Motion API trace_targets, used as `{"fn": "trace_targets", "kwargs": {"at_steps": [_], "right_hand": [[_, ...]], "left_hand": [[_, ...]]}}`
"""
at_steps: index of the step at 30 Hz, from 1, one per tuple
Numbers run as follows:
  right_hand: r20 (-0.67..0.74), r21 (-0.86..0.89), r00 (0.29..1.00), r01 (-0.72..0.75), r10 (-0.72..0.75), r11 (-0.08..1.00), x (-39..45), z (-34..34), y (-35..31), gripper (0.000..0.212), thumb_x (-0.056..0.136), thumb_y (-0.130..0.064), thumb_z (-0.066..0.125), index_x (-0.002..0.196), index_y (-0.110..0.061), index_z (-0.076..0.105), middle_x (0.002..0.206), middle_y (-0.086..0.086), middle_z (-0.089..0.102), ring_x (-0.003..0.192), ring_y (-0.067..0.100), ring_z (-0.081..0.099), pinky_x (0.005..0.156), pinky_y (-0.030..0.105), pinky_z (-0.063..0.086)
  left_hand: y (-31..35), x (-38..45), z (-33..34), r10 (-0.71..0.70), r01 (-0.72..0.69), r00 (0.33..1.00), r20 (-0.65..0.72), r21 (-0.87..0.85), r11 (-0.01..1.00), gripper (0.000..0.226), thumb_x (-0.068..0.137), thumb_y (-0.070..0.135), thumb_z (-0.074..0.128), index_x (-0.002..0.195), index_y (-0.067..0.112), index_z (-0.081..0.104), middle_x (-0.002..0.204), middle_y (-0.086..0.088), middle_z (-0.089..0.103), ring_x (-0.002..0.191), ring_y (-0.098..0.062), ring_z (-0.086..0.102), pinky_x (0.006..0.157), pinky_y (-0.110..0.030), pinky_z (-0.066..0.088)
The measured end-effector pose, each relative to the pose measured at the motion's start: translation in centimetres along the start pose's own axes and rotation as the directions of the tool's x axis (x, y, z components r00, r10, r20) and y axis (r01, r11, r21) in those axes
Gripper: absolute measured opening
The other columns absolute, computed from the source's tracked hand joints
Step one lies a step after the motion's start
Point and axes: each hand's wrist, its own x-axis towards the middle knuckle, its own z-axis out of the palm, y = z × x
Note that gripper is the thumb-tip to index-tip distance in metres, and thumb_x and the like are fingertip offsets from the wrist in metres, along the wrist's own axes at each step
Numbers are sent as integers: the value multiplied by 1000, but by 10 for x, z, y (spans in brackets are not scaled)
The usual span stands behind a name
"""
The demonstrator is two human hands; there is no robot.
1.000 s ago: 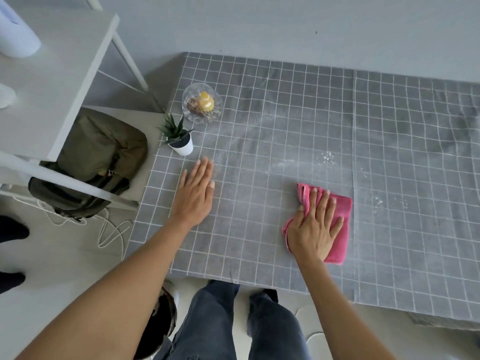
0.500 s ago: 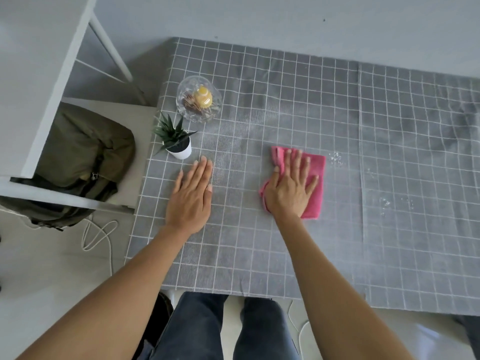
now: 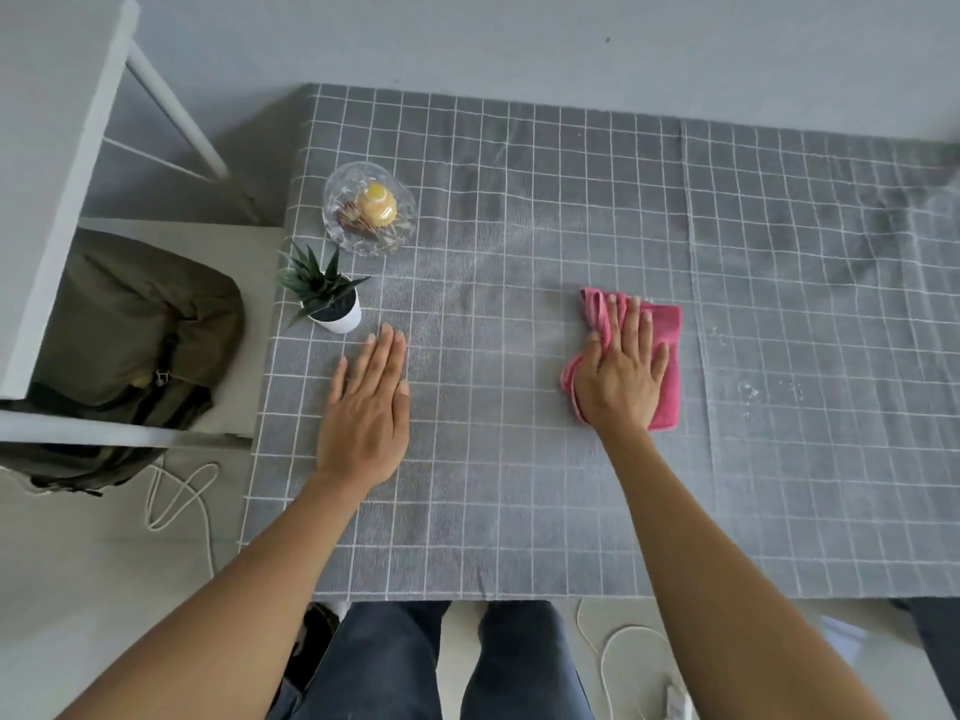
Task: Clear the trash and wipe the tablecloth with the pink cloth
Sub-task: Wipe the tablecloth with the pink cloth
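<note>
A grey tablecloth (image 3: pixel 571 210) with a white grid covers the table. My right hand (image 3: pixel 621 371) presses flat on the folded pink cloth (image 3: pixel 666 356) near the middle, fingers spread over it. My left hand (image 3: pixel 366 402) lies flat and open on the tablecloth to the left, holding nothing. White crumbs (image 3: pixel 748 389) are scattered on the cloth to the right of the pink cloth.
A glass bowl (image 3: pixel 335 200) with a yellow item stands at the back left, and a small potted plant (image 3: pixel 327 298) sits just in front of it. Left of the table are a white shelf (image 3: pixel 57 148), an olive backpack (image 3: pixel 130 324) and a white cable (image 3: pixel 176 501).
My right hand slid the pink cloth up and left from the front, then back to the right toward the crumbs. The left hand stayed flat in place.
</note>
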Motion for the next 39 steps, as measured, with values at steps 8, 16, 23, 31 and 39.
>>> {"fn": "trace_targets", "kwargs": {"at_steps": [8, 16, 23, 31, 39], "right_hand": [[1, 16, 998, 58, -58, 998, -31, 26, -82, 55, 100, -42, 8, 149, -27, -13, 157, -1, -14, 145, 18, -14, 117, 43, -7], [72, 55, 874, 478, -480, 877, -42, 24, -65, 54, 98, -37, 13, 151, -29, 6, 158, -6, 4, 145, 11, -3, 118, 35, -5], [-15, 48, 990, 137, -137, 989, -9, 7, -12, 52, 101, -34, 17, 150, -28, 0, 159, -3, 2, 146, 15, 0, 119, 37, 0], [78, 19, 936, 342, -342, 939, -49, 30, -89, 54, 100, -37, 10, 148, -27, -11, 158, -1, -9, 145, 17, -9, 118, 38, -4], [66, -27, 928, 368, -366, 929, -32, 19, -41, 52, 100, -40, 9, 150, -30, -3, 158, -7, -5, 144, 12, -10, 116, 35, -10]], "left_hand": [[1, 0, 0, -9, 9, 1000, -11, 9, 1000, 54, 100, 32, 9, 152, 17, 6, 160, 4, 1, 147, -10, -5, 120, -39, -1], [0, 0, 1, 2, -2, 1000, -12, -5, 1000, 54, 100, 31, 11, 152, 18, 8, 160, 3, 4, 147, -9, -2, 120, -40, 1], [0, 0, 0, -5, 5, 1000, -6, -6, 1000, 55, 100, 32, 8, 152, 18, 5, 160, 3, 0, 147, -10, -4, 120, -40, 0], [2, 0, 0, -11, 11, 1000, -11, 28, 1000, 55, 99, 33, 7, 152, 18, 3, 160, 4, -2, 147, -10, -7, 120, -38, -3], [0, 0, 0, -5, 5, 1000, 2, 9, 1000, 54, 100, 32, 8, 152, 18, 6, 160, 3, 0, 147, -10, -5, 121, -41, 1]]}}
